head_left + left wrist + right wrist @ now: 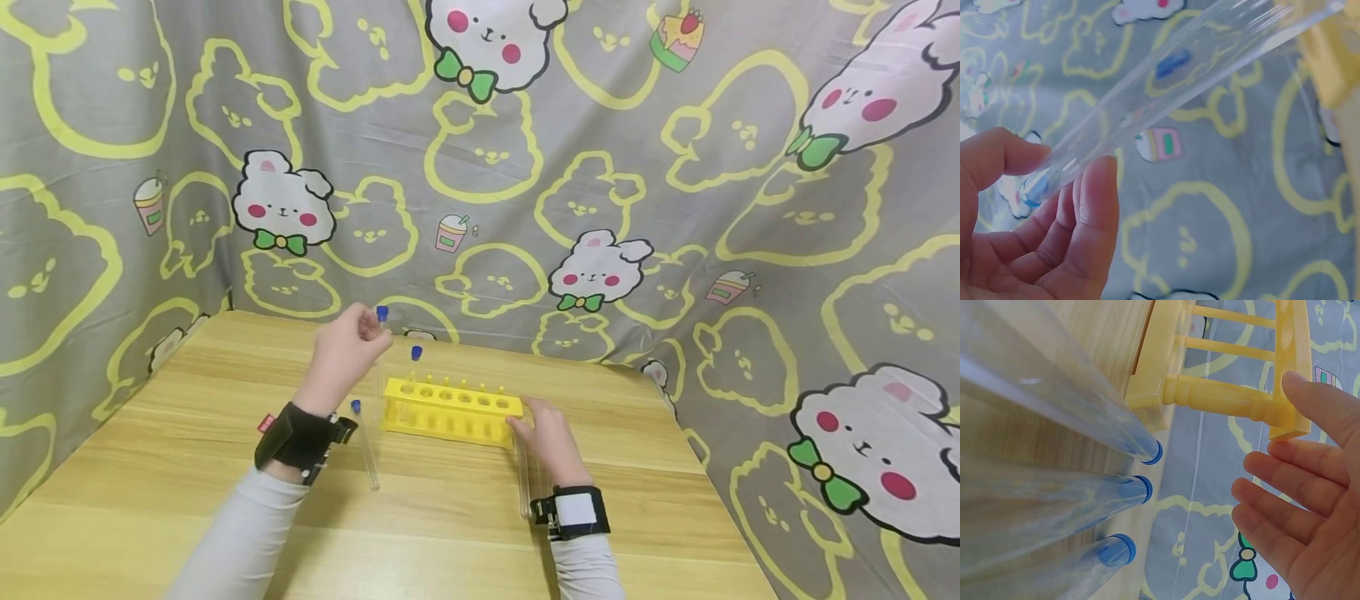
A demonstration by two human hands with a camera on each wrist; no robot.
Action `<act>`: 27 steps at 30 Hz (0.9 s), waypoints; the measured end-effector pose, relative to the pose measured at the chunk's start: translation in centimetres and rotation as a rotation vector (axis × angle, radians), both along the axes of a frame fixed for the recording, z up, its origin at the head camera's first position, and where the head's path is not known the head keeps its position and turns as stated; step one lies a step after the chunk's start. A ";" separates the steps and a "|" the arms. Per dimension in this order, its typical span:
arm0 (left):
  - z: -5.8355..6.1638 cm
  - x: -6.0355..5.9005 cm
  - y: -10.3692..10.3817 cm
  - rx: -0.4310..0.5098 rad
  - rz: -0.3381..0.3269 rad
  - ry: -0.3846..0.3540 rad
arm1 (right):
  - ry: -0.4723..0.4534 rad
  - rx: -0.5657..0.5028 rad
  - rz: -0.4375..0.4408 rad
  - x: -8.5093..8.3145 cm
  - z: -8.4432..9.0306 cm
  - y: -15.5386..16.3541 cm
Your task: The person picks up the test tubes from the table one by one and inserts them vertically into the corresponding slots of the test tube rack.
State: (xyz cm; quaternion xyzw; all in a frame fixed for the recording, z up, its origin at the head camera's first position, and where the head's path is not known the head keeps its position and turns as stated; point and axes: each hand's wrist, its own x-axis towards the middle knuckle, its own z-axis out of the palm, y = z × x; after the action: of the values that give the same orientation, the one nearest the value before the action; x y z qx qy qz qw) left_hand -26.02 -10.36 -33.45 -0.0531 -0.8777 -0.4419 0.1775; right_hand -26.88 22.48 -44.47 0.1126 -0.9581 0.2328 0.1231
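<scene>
The left hand point(348, 350) pinches a clear test tube point(1116, 112) near its blue cap point(382, 313), between thumb and fingertips. This tube hangs about upright at the left end of a yellow test tube rack point(450, 421). In the rack's leftmost hole stands another tube with a blue cap point(416, 352). The right hand point(551, 437) holds the rack's right end, thumb point(1316, 400) on the top plate and index finger at its corner. Beside that end lie three capped tubes, their blue caps point(1141, 487) showing in the right wrist view.
One more blue-capped test tube point(367, 450) lies on the wooden table point(420, 533), left of the rack and near the left wrist. A grey curtain point(390, 150) with cartoon prints hangs behind the table and along its sides.
</scene>
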 end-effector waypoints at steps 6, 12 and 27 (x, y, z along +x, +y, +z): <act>1.2 -0.3 2.4 0.028 0.007 0.147 | -0.006 0.003 -0.004 0.0 0.0 -0.1; 1.1 -0.9 4.3 0.077 -0.031 0.207 | 0.001 0.011 -0.005 0.0 0.0 -0.1; -1.9 -1.7 6.9 0.053 -0.058 0.261 | -0.011 -0.001 -0.004 -0.1 0.0 0.1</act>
State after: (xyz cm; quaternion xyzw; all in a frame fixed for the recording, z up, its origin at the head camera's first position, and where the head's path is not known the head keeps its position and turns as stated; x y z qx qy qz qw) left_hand -27.74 -3.42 -35.33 -0.1306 -0.8333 -0.4593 0.2785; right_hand -26.98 22.55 -44.49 0.1094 -0.9589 0.2335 0.1185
